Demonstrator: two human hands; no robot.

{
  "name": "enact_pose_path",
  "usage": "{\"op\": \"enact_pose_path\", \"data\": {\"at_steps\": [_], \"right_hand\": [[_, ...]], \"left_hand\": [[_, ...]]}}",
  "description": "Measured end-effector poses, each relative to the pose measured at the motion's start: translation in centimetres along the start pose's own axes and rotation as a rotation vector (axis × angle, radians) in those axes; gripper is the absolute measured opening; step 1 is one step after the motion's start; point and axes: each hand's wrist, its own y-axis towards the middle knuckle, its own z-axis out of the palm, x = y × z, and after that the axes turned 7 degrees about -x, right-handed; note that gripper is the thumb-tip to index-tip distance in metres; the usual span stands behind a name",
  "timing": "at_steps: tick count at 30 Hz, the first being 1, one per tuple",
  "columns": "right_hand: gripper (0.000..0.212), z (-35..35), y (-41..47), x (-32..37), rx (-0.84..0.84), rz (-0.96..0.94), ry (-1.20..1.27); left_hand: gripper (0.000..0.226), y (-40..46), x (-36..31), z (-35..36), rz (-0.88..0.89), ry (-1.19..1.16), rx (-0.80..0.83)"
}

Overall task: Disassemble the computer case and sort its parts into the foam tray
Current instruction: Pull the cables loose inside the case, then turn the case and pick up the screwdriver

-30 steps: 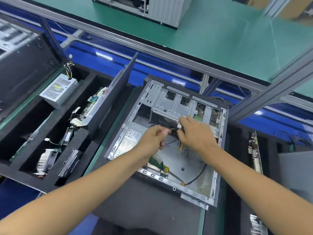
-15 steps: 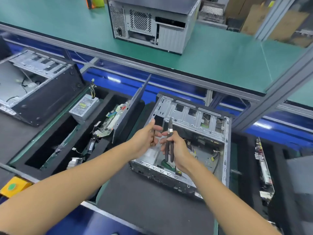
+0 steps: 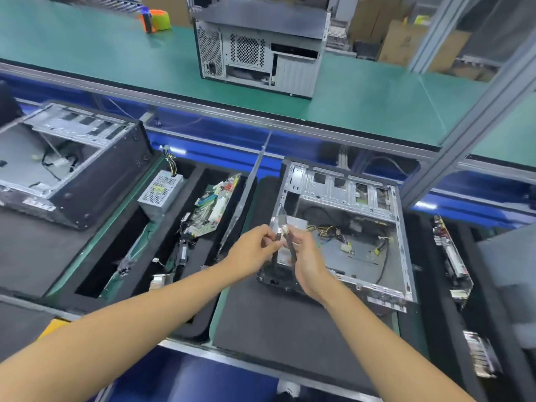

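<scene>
The open computer case [image 3: 374, 198] lies on its side on a dark foam mat, with loose yellow and black cables [image 3: 333, 232] inside. In front of its left wall my right hand [image 3: 309, 261] grips the black handle of a pair of pliers [image 3: 291, 246], jaws pointing up. My left hand [image 3: 253, 252] pinches the pliers near the other handle. To the left, the black foam tray [image 3: 200, 320] holds a grey power supply [image 3: 161, 192], a green motherboard [image 3: 214, 207] and small parts. A side panel [image 3: 246, 198] stands upright in a slot.
A second opened case [image 3: 66, 161] lies at the far left. A closed case [image 3: 261, 47] stands on the green bench behind a metal rail. Another foam tray at the right holds circuit boards [image 3: 449, 248]. An aluminium post [image 3: 464, 111] rises at the right.
Both hands have come up out of the case, away from its cables. The right hand now holds pliers upright, and the left hand has closed in to pinch them. The view has tilted up.
</scene>
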Motion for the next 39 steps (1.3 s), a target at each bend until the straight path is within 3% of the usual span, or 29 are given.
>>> {"op": "enact_pose_path", "data": {"at_steps": [2, 9, 15, 18, 22, 24, 26, 29, 32, 39], "right_hand": [[0.047, 0.2, -0.9, -1.2, 0.042, -0.086, -0.18], [0.036, -0.2, -3.5, -5.4, 0.092, -0.346, -0.488], [0.041, -1.1, -4.1, -7.6, 0.126, -0.619, -0.814], [0.039, -1.6, -4.3, -8.4, 0.074, -0.604, -0.86], [0.031, -3.8, -4.5, -10.8, 0.017, -0.454, -0.884], [0.028, -4.9, -5.1, -12.0, -0.013, -0.356, -0.81], [0.032, -5.7, -6.1, -13.0, -0.024, -0.28, -0.736], [0.039, -6.2, -7.3, -13.9, -0.03, -0.194, -0.669], [0.027, -6.3, -7.6, -13.9, -0.046, -0.169, -0.608], [0.017, -11.7, -6.9, -11.7, -0.011, -0.23, -0.776]], "left_hand": [[0.027, -1.9, 0.9, 0.1, -0.032, 0.003, -0.024], [0.03, -9.7, 4.9, 2.5, -0.125, -0.076, -0.132], [0.028, -12.3, 7.0, 8.6, -0.631, -0.201, -0.027], [0.023, -11.5, 7.2, 10.4, -0.755, -0.242, -0.03], [0.03, -10.1, 7.1, 9.4, -0.651, -0.075, 0.086], [0.033, -9.6, 7.0, 8.8, -0.654, -0.121, 0.073], [0.022, -9.7, 6.8, 8.6, -0.644, -0.227, 0.094], [0.015, -10.4, 6.4, 8.3, -0.473, -0.332, 0.267], [0.017, -10.8, 5.7, 8.6, -0.365, -0.307, 0.361], [0.028, -10.0, 1.8, 11.8, -0.368, -0.355, 0.468]]}}
